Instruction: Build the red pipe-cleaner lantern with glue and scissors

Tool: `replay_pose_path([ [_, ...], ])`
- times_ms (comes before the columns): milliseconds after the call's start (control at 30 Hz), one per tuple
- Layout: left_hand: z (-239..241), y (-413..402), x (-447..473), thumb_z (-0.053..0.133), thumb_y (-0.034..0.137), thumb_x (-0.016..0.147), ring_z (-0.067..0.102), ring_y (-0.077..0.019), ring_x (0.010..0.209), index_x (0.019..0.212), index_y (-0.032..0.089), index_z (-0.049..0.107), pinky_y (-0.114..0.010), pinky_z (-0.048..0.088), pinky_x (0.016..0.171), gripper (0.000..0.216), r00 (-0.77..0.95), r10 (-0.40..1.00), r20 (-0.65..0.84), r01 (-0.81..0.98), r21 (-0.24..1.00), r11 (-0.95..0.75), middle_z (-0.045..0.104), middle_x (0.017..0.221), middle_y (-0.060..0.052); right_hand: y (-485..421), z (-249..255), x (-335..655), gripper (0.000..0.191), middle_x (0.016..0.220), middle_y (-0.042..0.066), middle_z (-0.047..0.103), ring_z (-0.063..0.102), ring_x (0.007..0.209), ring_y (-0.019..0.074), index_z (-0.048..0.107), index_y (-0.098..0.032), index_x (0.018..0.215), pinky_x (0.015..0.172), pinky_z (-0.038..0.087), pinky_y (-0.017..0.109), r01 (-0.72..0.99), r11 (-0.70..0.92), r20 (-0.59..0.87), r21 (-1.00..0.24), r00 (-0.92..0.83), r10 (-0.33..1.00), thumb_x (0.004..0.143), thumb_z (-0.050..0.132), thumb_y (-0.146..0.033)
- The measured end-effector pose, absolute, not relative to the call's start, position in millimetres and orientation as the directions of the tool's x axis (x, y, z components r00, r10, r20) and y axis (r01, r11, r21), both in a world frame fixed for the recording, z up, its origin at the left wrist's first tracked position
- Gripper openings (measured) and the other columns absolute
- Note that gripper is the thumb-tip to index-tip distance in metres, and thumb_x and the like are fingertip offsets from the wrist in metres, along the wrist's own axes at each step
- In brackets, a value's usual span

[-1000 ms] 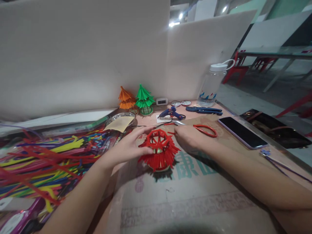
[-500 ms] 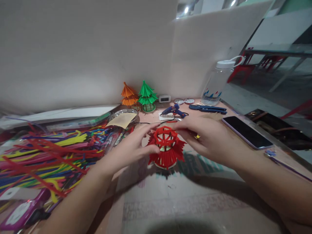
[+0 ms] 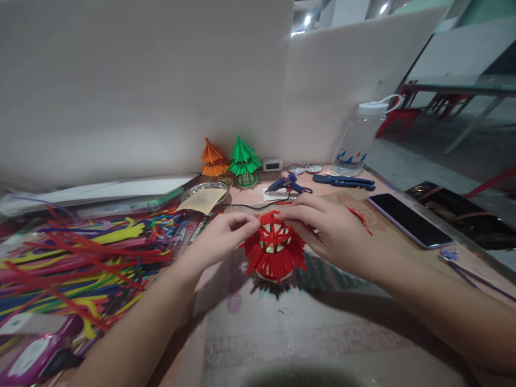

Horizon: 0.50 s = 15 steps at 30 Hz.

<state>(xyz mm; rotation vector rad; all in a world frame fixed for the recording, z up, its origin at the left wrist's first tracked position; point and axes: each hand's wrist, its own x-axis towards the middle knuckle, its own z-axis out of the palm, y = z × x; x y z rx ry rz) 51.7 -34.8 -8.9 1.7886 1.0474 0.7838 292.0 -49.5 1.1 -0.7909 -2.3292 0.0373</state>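
A red pipe-cleaner structure [image 3: 278, 255] stands upright on the work mat, with a ring-shaped open frame on top and a fringed skirt below. At the left edge of its upper ring, my left hand [image 3: 226, 236] pinches with thumb and index finger. My right hand [image 3: 326, 223] has its fingers closed on the ring's right side; some fingertips are hidden. Just beyond the hands lies a blue glue gun [image 3: 288, 184]. A curved red pipe cleaner [image 3: 360, 217] shows behind my right hand.
Many coloured pipe cleaners [image 3: 80, 258] cover the left side. At the back stand an orange tree [image 3: 213, 157] and a green tree [image 3: 243, 160], near a round dish [image 3: 203, 188]. Blue pliers [image 3: 342, 181], a water bottle [image 3: 355, 137] and a phone [image 3: 409, 220] are at right.
My left hand has drawn its thumb and fingers together at the ring's left edge. My right hand has shifted slightly left and lower, uncovering the curved red pipe cleaner.
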Motion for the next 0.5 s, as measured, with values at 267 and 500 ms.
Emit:
replay_pose_path([
  [267,-11,-36,51,0.06,0.056,0.089,0.049,-0.0134,0.068,0.073,0.016,0.065,-0.027,0.04,0.066,0.044,0.517,0.856,0.007,0.203,0.97,-0.13,0.059,0.071,0.0,-49,2,291,0.02,0.1,0.007,0.063,0.061,0.086,0.0169,0.067,-0.019,0.107,0.074,0.051,0.029,0.508,0.801,0.563,-0.318,-0.579,0.59,0.095,0.053,-0.011],
  [500,-11,-40,55,0.065,0.061,0.084,0.048,-0.0131,0.068,0.076,0.015,0.067,-0.025,0.039,0.065,0.047,0.503,0.864,-0.029,0.191,0.979,-0.078,0.059,0.073,0.0,-51,13,294,0.018,0.094,0.006,0.066,0.061,0.086,0.0157,0.068,-0.018,0.099,0.074,0.049,0.027,0.472,0.781,0.543,-0.409,-0.561,0.624,0.093,0.055,-0.008],
])
